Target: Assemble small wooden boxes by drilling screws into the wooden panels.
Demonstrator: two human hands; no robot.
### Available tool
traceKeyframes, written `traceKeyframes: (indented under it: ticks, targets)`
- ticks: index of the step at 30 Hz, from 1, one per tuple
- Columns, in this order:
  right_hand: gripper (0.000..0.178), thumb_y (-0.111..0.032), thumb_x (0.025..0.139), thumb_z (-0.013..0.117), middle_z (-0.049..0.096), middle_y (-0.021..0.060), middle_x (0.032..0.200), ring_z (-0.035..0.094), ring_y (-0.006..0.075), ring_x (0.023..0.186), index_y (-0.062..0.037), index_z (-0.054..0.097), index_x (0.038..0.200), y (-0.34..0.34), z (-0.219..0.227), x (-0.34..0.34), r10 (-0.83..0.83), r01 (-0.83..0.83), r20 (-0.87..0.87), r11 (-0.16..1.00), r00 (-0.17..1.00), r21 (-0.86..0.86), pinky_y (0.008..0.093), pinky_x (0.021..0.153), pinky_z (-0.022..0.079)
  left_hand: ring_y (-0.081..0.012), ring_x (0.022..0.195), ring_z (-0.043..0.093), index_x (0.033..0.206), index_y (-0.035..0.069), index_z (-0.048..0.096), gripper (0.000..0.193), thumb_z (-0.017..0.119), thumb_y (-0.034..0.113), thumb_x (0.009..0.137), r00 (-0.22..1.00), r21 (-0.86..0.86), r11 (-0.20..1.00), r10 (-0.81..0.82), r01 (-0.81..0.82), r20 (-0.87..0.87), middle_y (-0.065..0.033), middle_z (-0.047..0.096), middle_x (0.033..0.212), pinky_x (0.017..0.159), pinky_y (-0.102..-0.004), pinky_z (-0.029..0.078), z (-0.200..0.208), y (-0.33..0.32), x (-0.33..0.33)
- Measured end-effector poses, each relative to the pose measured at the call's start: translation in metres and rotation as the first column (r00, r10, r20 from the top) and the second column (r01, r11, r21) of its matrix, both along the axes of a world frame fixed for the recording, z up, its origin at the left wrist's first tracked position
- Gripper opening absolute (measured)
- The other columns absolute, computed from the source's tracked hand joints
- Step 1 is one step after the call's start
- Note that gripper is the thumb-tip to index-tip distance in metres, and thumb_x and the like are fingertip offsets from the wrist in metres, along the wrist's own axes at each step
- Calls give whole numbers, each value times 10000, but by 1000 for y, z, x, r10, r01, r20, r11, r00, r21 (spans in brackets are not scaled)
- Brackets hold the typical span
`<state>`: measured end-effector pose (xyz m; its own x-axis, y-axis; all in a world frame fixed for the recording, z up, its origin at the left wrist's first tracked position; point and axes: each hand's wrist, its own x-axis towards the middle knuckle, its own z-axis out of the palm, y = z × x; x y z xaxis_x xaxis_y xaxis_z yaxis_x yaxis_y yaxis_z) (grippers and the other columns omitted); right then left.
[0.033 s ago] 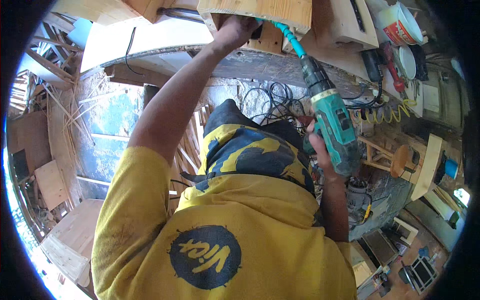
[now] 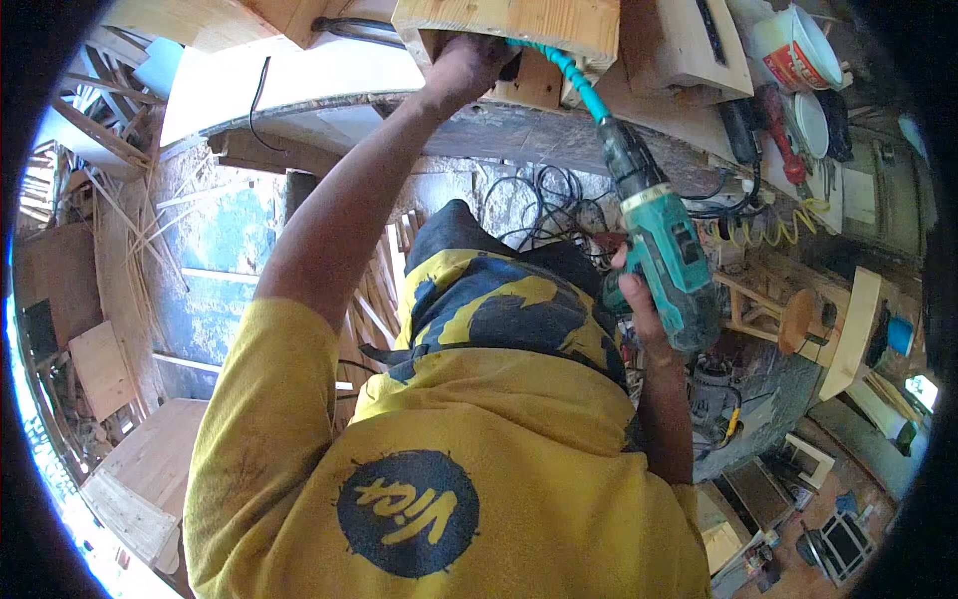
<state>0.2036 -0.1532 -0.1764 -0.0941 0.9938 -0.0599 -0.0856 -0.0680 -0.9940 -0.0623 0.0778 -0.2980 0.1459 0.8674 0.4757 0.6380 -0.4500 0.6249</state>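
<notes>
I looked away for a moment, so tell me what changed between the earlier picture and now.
Nothing visibly changed. The left hand stays gripping the wooden block, and the right hand keeps holding the teal drill, its flexible extension reaching to the block.

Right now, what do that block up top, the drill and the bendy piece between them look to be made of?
The block: pale bare wood, grain lines showing, unpainted. The drill in the right hand: teal and dark casing with a dull sheen, probably plastic. The bendy piece: teal ribbed sleeve, curving, likely rubber or plastic over a flexible shaft. The left hand steadies the block.
</notes>
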Motion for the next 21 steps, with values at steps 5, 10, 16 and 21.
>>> traceKeyframes:
  ticks: [5, 10, 16, 21]
  targets:
    - [206, -136, 820, 621, 641, 45, 889, 584, 145, 811, -38, 612, 1001, -9, -5, 13, -91, 51, 314, 990, 945, 134, 300, 726, 460, -349, 884, 596, 1106, 90, 577, 304, 560, 263, 857, 999, -20, 1000, -18, 19, 26, -157, 622, 975, 772, -426, 472, 18, -15, 0]
    - [208, -168, 841, 550, 636, 49, 896, 569, 137, 768, -27, 615, 979, -6, 2, 4, -189, 181, 327, 982, 926, 57, 284, 690, 454, -347, 890, 592, 1082, 79, 583, 285, 553, 251, 856, 995, -69, 997, -24, 17, -99, -151, 628, 957, 784, -436, 462, 25, -15, 3]
    - [199, -177, 853, 539, 640, 40, 825, 561, 124, 713, -21, 626, 943, -5, 4, -5, -243, 204, 345, 968, 907, 144, 280, 645, 448, -331, 889, 597, 1089, 56, 562, 294, 578, 211, 839, 996, -79, 994, -79, 81, 31, -162, 624, 953, 773, -415, 465, 18, -13, 0]
    - [296, -147, 808, 596, 541, 122, 1041, 545, 200, 895, -9, 564, 1067, -7, -13, 12, -248, 184, 511, 967, 823, 174, 329, 770, 440, -259, 899, 608, 1083, 16, 546, 288, 587, 180, 850, 991, 22, 999, -30, 33, -133, -154, 625, 988, 786, -367, 466, 19, -5, 0]
